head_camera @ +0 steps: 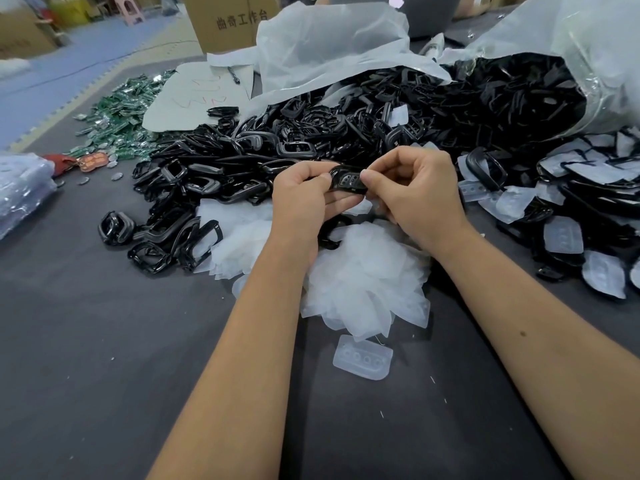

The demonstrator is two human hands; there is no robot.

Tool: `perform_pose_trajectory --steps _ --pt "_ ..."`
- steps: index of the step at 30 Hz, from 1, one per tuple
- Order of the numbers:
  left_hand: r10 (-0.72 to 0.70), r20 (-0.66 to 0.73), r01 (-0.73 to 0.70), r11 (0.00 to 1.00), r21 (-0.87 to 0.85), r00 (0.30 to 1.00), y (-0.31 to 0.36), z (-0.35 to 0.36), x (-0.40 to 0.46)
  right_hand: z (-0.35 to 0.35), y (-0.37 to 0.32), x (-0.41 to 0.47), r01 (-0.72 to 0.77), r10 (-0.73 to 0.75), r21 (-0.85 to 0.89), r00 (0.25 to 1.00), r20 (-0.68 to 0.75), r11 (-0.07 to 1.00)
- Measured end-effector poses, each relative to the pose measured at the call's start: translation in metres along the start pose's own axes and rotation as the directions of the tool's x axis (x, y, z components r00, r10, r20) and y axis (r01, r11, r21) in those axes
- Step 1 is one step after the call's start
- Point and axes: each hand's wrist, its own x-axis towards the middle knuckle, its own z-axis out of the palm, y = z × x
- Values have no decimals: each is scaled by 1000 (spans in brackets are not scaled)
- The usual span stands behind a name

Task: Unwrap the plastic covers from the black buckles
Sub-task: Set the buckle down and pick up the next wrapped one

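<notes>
A black buckle [348, 180] is held between both hands above the dark table [104, 341]. My left hand [304, 199] grips its left end with curled fingers. My right hand [415, 188] pinches its right end between thumb and forefinger. Whether a plastic cover is on it I cannot tell. Below my hands lies a heap of removed translucent plastic covers [363, 282], with one loose cover [363, 356] nearer to me. A big pile of bare black buckles [214, 168] spreads behind and to the left. Covered buckles [571, 202] lie at the right.
A large clear bag [554, 81] full of black buckles spills from the back right, with white wrapping [329, 46] beside it. Green tags [117, 116] lie at back left, a cardboard box [228, 22] behind, a clear plastic bundle [20, 192] at the left edge.
</notes>
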Motion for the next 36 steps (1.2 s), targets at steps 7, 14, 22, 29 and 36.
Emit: perform_pose_trajectory --steps 7,14,22,29,36 --pt "21 -27 -21 1000 -3 999 0 1 0 -2 -1 0 -56 56 83 998 4 995" --pt "103 -16 -101 989 106 995 -3 3 -2 2 -2 0 21 -31 -141 997 -72 990" --pt "154 -9 -149 969 195 988 -9 0 1 5 -5 -2 116 -152 -318 984 -89 941" --pt "154 -33 -147 976 161 987 -6 -2 -3 5 -3 0 28 -59 -287 993 -102 958" --pt "132 -23 -129 988 88 991 -1 -2 -4 -2 2 3 -105 98 53 987 124 993"
